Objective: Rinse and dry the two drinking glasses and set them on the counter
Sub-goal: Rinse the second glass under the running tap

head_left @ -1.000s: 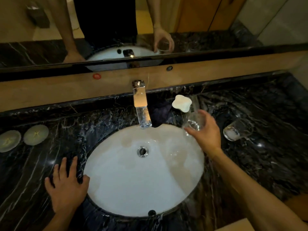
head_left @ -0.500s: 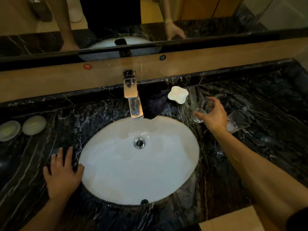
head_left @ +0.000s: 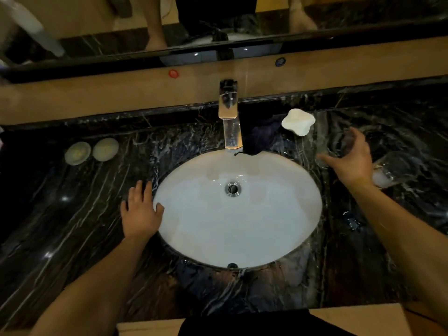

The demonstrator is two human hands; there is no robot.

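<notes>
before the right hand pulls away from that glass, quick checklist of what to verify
1. Right hand released, fingers spread: ok.
2. Set-down glass upright on the counter: cannot tell, blurred.
3. Second glass on the counter just right of the hand: ok.
4. Second glass standing: not ok, appears to lie on its side.
5. Left hand resting flat by the sink rim: ok.
6. Faucet off: ok, no stream visible.

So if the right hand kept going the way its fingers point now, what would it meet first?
Most likely the glass right ahead of the right hand, between thumb and fingers, standing on the counter. It is blurred; whether they already touch is unclear.
</notes>
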